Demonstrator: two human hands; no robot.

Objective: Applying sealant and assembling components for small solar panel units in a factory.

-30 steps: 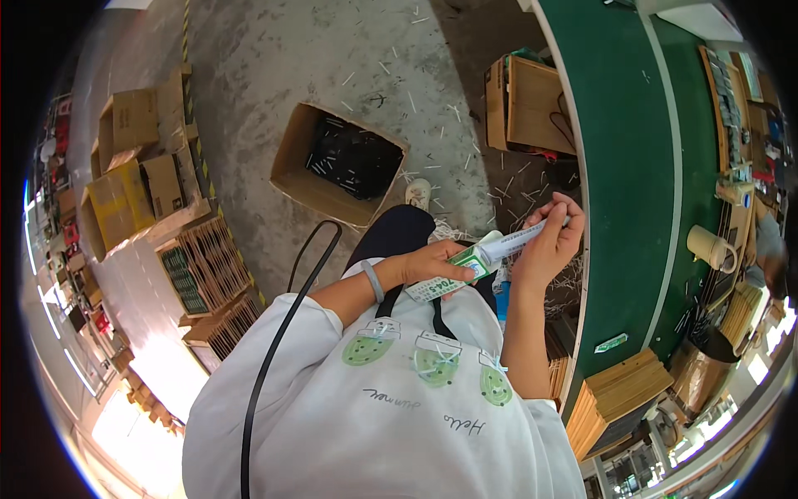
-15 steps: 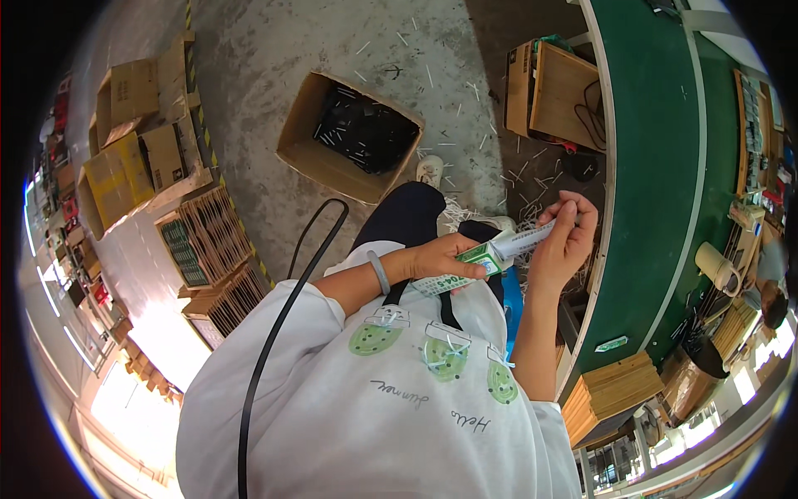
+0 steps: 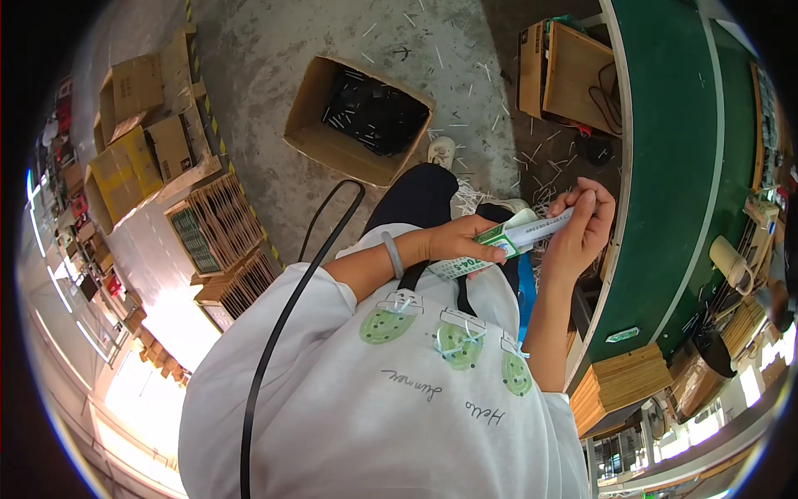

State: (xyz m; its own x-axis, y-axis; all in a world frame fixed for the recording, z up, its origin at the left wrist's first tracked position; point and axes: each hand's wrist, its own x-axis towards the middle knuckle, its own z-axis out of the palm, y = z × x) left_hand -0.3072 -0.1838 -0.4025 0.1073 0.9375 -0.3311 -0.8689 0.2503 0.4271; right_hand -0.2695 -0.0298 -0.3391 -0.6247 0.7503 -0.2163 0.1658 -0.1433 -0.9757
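My left hand [image 3: 461, 239] is closed around a small green and white carton [image 3: 499, 241], its thumb lying on top. The carton's end facing right is open, with a pale flap standing up. A slim white printed piece [image 3: 542, 231] reaches from that open end to my right hand [image 3: 582, 223], whose thumb and fingers pinch its far end. Whether the piece is a tube, a packet or a folded sheet I cannot make out. Both hands are in front of my body, over my lap.
An open cardboard box [image 3: 366, 116] lined with black, with white strips inside, stands on the floor ahead. A green-topped table [image 3: 669, 166] runs along my right, bearing stacked brown boards [image 3: 623, 387]. White scraps litter the floor. A black cable [image 3: 291, 312] loops at my left.
The whole view has shifted, so most things sit a little further right in the picture. My hands keep nearly the same hold on the carton and the white piece.
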